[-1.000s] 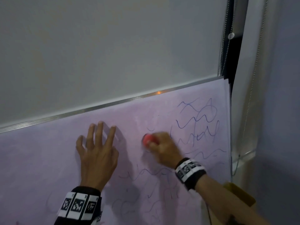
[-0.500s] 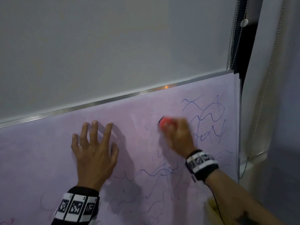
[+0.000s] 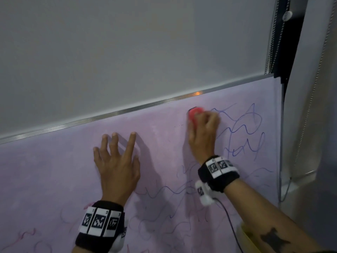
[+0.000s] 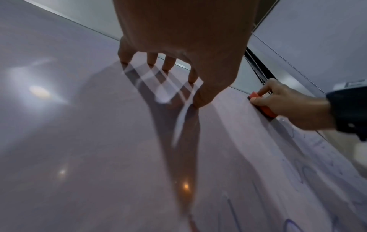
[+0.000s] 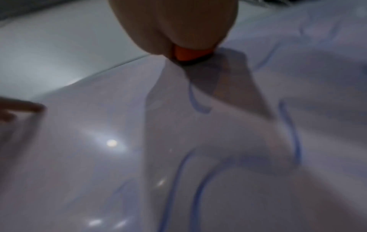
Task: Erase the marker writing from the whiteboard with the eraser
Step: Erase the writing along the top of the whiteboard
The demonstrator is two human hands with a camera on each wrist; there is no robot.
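The whiteboard has a pinkish smeared surface with blue marker squiggles at its upper right and fainter blue and red lines along the bottom. My right hand grips a red eraser and presses it on the board just below the top frame, at the left end of the squiggles. From the left wrist the eraser shows red with a dark pad on the board. The right wrist view shows the eraser under my palm. My left hand rests on the board with fingers spread and straight, left of the eraser.
A metal frame strip runs along the board's top edge, with a grey wall above. The board's right edge meets a dark gap with bead chains and a pale blind. A thin cable hangs from my right wristband.
My right hand has carried the eraser upward and to the right, from mid-board to just under the top frame. The left hand has stayed on the board.
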